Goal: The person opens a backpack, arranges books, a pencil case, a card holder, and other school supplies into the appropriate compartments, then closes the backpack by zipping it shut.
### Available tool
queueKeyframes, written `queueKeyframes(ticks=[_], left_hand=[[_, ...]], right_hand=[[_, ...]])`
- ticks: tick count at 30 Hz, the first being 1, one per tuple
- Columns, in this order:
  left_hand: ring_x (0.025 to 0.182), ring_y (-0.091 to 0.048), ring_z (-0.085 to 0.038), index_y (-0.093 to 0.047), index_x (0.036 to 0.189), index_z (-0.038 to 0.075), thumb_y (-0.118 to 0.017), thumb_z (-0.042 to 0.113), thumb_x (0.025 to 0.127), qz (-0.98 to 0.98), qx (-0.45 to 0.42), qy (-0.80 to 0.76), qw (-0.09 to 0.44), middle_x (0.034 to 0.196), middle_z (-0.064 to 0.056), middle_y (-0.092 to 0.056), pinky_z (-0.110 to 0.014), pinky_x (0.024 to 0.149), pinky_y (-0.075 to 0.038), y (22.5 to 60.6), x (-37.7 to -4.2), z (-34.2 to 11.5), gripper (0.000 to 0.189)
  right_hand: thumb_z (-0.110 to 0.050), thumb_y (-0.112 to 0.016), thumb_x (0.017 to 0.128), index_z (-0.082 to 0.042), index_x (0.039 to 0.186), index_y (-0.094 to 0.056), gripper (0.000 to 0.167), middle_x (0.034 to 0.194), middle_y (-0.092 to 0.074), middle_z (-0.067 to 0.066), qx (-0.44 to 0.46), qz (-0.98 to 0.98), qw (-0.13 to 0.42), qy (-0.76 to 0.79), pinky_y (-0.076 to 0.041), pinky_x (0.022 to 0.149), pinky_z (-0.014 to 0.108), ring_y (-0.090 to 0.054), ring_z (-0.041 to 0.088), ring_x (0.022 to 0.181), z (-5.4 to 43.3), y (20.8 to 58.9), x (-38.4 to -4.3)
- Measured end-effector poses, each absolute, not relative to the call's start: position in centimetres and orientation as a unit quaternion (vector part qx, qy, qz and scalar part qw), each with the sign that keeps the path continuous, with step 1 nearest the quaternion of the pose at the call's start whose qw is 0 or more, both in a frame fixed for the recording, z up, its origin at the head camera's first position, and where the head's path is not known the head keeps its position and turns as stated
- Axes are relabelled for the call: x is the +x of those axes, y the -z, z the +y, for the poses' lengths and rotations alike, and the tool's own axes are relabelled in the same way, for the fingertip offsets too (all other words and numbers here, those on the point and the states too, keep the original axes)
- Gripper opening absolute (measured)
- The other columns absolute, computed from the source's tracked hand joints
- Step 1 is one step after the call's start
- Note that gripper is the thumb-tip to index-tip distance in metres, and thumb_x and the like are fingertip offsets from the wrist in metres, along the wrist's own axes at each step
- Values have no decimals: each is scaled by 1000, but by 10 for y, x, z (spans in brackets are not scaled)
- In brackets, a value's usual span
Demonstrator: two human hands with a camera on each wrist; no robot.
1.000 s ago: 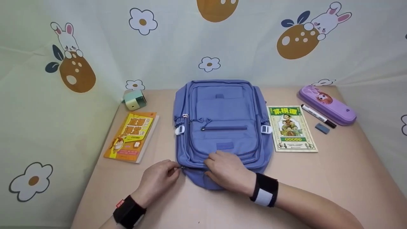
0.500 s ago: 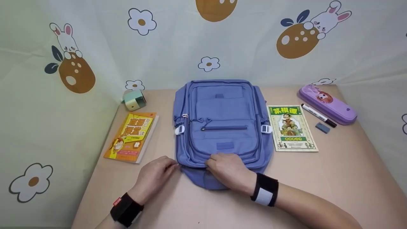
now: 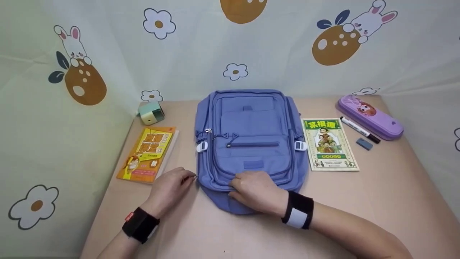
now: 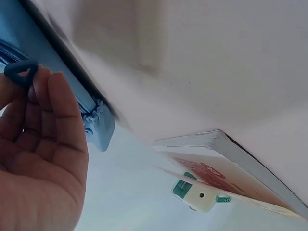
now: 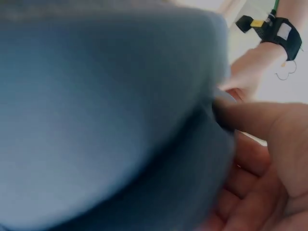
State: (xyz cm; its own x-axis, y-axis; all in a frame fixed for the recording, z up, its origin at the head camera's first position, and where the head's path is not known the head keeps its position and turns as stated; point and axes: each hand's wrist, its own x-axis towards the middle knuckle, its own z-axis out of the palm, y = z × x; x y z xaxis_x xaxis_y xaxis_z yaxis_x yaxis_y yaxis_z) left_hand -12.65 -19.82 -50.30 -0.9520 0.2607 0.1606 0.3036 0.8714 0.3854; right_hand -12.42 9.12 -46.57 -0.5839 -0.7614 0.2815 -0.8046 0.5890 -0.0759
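Observation:
A blue backpack (image 3: 255, 122) lies front side up, its top toward the back wall. At its lower left side my left hand (image 3: 170, 189) pinches a zipper pull; the left wrist view shows this dark triangular pull (image 4: 20, 65) between thumb and fingertips, with zipper teeth (image 4: 8, 54) beside it. My right hand (image 3: 257, 190) grips the fabric at the bottom front edge. Up close in the right wrist view, the thumb (image 5: 262, 118) presses on the blue cloth (image 5: 96, 106), and the other fingers curl behind it.
An orange book (image 3: 145, 154) and a green pencil sharpener (image 3: 151, 113) lie left of the backpack. On the right are a green-and-white book (image 3: 329, 145), a marker (image 3: 359, 129), a dark eraser (image 3: 364, 144) and a purple pencil case (image 3: 370, 117). Patterned cloth walls (image 3: 190, 61) surround the table.
My left hand has moved up and slightly left along the backpack's lower left side, drawing the zipper pull with it. My right hand has stayed at the bottom edge.

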Motion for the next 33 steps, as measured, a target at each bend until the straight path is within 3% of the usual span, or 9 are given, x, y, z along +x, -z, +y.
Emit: queueKeyframes(ticks=[4,10,15,23,33], left_hand=[[92,-70,-18,-79,103,15,-75,10,92,-965,-148,213,49,95,1,-72,-38,83,-56,503,-127,-198,13],[89,-69,-17,-78,100,15,-75,9,91,-965,-147,209,53,91,2,-70,-38,81,-56,502,-127,-200,11],[88,-68,-17,-78,99,15,-76,9,91,-965,-152,209,53,90,3,-70,-37,81,-55,501,-129,-199,10],[93,-69,-20,-79,101,13,-73,7,93,-964,-158,208,42,95,0,-72,-40,84,-56,498,-136,-201,12],[98,-67,-24,-77,106,10,-69,13,98,-959,-97,267,-13,101,-6,-72,-44,91,-54,499,-181,-207,11]], right_hand=[[-48,-72,93,-15,86,-70,34,79,-63,-2,451,-885,93,-70,-49,53,32,-59,17,69,78,446,-128],[-50,-73,89,-15,79,-70,36,78,-64,-1,473,-876,93,-12,-47,49,35,-60,18,69,49,440,-133],[-41,-77,83,-16,75,-72,27,74,-65,0,478,-872,108,9,-45,46,36,-60,19,67,38,452,-134],[-15,-70,83,-19,67,-65,17,64,-60,-4,495,-840,220,38,-43,39,34,-58,14,56,42,467,-128],[-11,-71,80,-19,70,-68,13,65,-61,-4,492,-845,207,36,-44,38,35,-58,15,55,44,465,-126]])
